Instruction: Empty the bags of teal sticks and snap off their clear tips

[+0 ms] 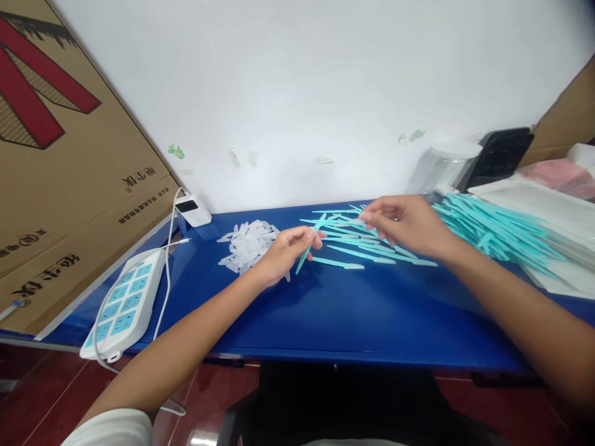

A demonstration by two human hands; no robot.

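My left hand (290,251) is closed, pinching a slim turquoise eyebrow razor (304,259) that slants up between thumb and fingers. Just left of it lies a heap of small translucent white caps (251,244). My right hand (402,223) hovers over the spread of turquoise razors with pale-capped ends (374,248). Its thumb and fingertips are pressed together near a whitish tip; whether that piece is held or lies behind cannot be made out.
A large pile of turquoise razors (497,232) rests on white packaging (562,204) at the right. Behind stand a clear jar (441,167) and a black object (499,155). To the left are a power strip (127,303), a cable, a small white device (194,210) and a cardboard box (88,186).
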